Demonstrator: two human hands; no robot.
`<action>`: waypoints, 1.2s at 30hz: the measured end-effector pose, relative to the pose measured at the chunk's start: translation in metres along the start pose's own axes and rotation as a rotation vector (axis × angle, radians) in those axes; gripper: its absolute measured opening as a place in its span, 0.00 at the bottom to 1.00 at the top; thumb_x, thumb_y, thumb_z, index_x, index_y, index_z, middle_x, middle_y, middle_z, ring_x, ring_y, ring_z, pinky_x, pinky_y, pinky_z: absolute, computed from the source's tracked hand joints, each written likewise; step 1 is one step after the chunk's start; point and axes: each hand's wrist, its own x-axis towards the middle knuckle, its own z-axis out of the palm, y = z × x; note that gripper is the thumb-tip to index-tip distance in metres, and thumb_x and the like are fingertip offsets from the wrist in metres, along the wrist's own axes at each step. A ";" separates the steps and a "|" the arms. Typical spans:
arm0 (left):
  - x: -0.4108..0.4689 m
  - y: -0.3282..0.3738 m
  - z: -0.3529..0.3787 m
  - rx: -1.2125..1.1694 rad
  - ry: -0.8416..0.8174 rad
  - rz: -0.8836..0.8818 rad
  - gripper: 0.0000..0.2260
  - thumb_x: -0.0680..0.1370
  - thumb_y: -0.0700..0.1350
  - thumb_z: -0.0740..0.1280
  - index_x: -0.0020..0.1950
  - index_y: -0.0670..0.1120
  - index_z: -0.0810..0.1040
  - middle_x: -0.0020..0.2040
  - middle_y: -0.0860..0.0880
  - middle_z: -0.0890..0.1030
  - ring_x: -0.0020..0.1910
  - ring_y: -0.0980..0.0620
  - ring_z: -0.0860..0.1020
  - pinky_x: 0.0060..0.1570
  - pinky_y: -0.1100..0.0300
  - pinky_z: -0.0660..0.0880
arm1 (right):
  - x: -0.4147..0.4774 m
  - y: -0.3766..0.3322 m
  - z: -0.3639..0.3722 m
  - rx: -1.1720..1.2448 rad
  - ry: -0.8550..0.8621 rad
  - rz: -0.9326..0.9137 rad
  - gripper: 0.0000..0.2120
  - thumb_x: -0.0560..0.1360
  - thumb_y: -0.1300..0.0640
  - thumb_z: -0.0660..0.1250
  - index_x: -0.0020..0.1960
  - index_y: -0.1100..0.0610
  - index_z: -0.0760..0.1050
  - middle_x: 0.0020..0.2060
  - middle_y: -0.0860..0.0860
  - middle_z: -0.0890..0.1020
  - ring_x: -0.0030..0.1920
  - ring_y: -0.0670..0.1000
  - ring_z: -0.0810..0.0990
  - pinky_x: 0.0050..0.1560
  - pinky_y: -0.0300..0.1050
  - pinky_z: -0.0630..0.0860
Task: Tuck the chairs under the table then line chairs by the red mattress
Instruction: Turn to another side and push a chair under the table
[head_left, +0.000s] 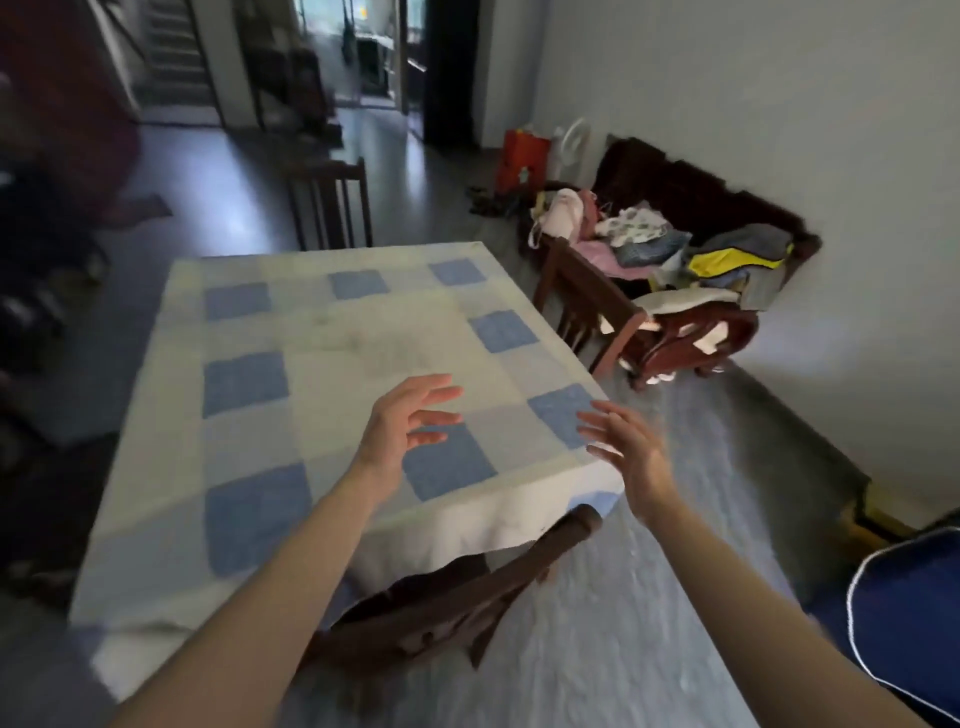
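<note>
A table (332, 364) under a blue-and-white checked cloth fills the middle of the head view. A dark wooden chair (457, 597) stands at its near edge, its seat under the cloth and its backrest below my arms. Another dark chair (332, 205) is at the far edge. A third wooden chair (592, 306) stands off the table's right side, turned away from it. My left hand (410, 421) hovers open over the tabletop. My right hand (631, 447) is open beyond the table's near right corner. Neither hand touches anything. No red mattress is clearly in view.
A dark wooden bench (701, 208) heaped with clothes and bags stands against the right wall. A red bag (522, 158) and a white fan (571, 143) are beyond it. A blue cushion (914, 623) is at the lower right. Dark furniture lines the left edge.
</note>
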 end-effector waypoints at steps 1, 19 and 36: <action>-0.010 -0.003 -0.008 0.004 0.045 0.000 0.14 0.82 0.49 0.59 0.60 0.49 0.82 0.56 0.51 0.88 0.48 0.49 0.86 0.45 0.56 0.80 | 0.004 0.004 0.007 -0.018 -0.049 0.014 0.11 0.83 0.57 0.62 0.61 0.58 0.80 0.57 0.57 0.86 0.57 0.58 0.84 0.59 0.53 0.77; -0.172 -0.121 -0.068 0.501 0.591 -0.085 0.12 0.81 0.29 0.61 0.54 0.34 0.84 0.54 0.40 0.84 0.55 0.40 0.80 0.61 0.56 0.74 | 0.007 0.115 -0.029 -0.230 -0.352 0.146 0.06 0.78 0.68 0.68 0.51 0.63 0.84 0.52 0.60 0.85 0.53 0.56 0.82 0.53 0.37 0.78; -0.166 -0.165 -0.078 0.344 0.929 -0.207 0.13 0.74 0.38 0.73 0.31 0.36 0.80 0.34 0.33 0.80 0.35 0.44 0.74 0.41 0.52 0.69 | -0.007 0.143 -0.030 -0.376 -0.153 0.150 0.15 0.69 0.71 0.68 0.28 0.57 0.83 0.28 0.52 0.83 0.36 0.55 0.79 0.43 0.49 0.75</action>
